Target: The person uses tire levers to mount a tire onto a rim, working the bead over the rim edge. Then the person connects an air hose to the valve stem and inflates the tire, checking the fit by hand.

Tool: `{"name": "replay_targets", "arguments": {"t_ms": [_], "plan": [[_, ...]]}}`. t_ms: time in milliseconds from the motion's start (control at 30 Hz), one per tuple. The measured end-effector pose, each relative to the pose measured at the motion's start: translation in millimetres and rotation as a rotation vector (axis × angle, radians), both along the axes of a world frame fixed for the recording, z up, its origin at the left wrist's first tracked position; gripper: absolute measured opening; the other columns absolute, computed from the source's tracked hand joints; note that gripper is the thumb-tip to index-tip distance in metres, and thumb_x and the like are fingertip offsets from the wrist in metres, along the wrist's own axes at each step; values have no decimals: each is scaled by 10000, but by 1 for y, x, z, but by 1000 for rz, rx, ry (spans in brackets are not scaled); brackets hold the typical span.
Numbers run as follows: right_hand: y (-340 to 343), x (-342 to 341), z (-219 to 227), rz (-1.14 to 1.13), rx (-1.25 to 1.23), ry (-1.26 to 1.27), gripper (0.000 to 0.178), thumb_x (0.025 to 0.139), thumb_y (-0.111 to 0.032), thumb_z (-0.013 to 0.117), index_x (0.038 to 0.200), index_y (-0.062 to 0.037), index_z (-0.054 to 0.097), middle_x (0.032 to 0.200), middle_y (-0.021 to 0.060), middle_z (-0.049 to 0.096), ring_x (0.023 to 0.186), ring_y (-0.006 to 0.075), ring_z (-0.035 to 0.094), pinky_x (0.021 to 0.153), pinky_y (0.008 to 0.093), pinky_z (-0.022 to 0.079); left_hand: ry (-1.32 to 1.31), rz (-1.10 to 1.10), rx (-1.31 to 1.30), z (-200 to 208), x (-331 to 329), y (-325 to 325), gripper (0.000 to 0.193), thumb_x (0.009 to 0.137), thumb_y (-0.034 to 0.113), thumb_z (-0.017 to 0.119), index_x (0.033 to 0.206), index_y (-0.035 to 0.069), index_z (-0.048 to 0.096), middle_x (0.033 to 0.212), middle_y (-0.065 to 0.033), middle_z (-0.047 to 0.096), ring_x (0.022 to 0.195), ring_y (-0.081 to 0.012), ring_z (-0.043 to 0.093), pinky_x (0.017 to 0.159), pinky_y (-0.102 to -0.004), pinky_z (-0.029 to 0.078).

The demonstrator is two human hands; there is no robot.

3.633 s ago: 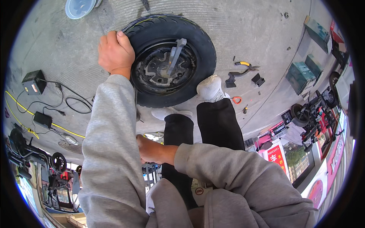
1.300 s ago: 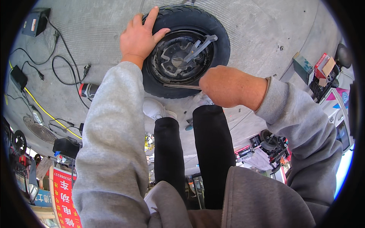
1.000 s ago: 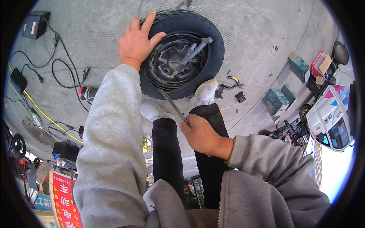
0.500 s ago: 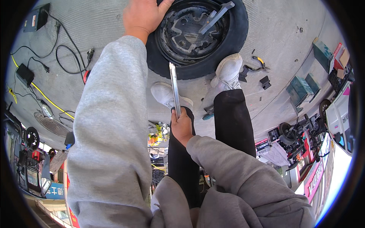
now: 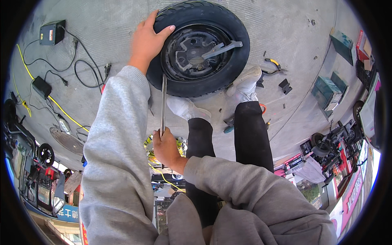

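Grey concrete floor (image 5: 112, 20); green boxes (image 5: 326, 92) at right edge, black box (image 5: 53, 33) with cables upper left. Bar (image 5: 163, 104) left of centre, long axis near vertical in frame, tip up at rim's (image 5: 190, 53) lower left. Right hand (image 5: 167, 150) wrapped round bar's lower part; left hand (image 5: 146, 44) spread, resting on tyre's (image 5: 196, 87) left edge. Vs 0.5 s ago: bar tip further left, grey lever (image 5: 223, 49) lies flatter.

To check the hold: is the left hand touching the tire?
Touching: the head view shows the left hand laid over the upper-left edge of the tire.
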State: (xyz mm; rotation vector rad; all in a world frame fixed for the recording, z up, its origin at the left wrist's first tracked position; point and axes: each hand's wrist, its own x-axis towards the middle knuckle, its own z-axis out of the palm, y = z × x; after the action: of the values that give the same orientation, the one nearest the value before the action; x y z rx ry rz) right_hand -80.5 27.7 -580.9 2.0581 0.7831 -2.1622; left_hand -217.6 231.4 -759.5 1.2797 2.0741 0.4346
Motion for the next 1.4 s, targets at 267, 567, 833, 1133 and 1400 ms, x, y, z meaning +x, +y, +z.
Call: {"name": "replay_targets", "arguments": {"t_ms": [267,567,833,1133,1400], "plan": [[-2,12,-26,169,-18,16,419,1007,-335,557,965,74,476,768,313,608,744,506,611,648,532,468,-71,-43,-73,-3,6,14,785,811,428,779,1432,48,485,1286,-267,594,1211,-397,565,1044,-437,438],[-20,12,-49,486,311,370,527,986,-368,601,965,116,393,659,270,575,609,422,624,523,496,454,161,86,-252,7,28,15,743,776,483,793,1406,195,523,1345,-173,565,1241,-367,534,1015,-482,449],[37,32,-32,356,-493,290,473,1009,-327,560,1080,97,362,834,203,615,629,243,665,530,373,540,-182,106,-26,8,3,-7,789,813,355,787,1467,106,424,1418,-143,519,1301,-394,467,1087,-482,382],[30,28,-16,83,-420,276,329,1015,-266,559,1061,19,402,783,154,588,571,263,612,519,439,483,-437,741,-124,-3,20,-78,717,807,228,810,1387,-32,478,1274,-235,609,1153,-327,608,997,-380,465],[21,62,-28,723,82,-174,336,1053,-315,440,1028,20,448,727,276,635,653,470,627,571,553,482,-254,673,-170,2,17,-65,706,780,280,827,1356,15,519,1230,-236,630,1139,-367,609,995,-413,467]]}}
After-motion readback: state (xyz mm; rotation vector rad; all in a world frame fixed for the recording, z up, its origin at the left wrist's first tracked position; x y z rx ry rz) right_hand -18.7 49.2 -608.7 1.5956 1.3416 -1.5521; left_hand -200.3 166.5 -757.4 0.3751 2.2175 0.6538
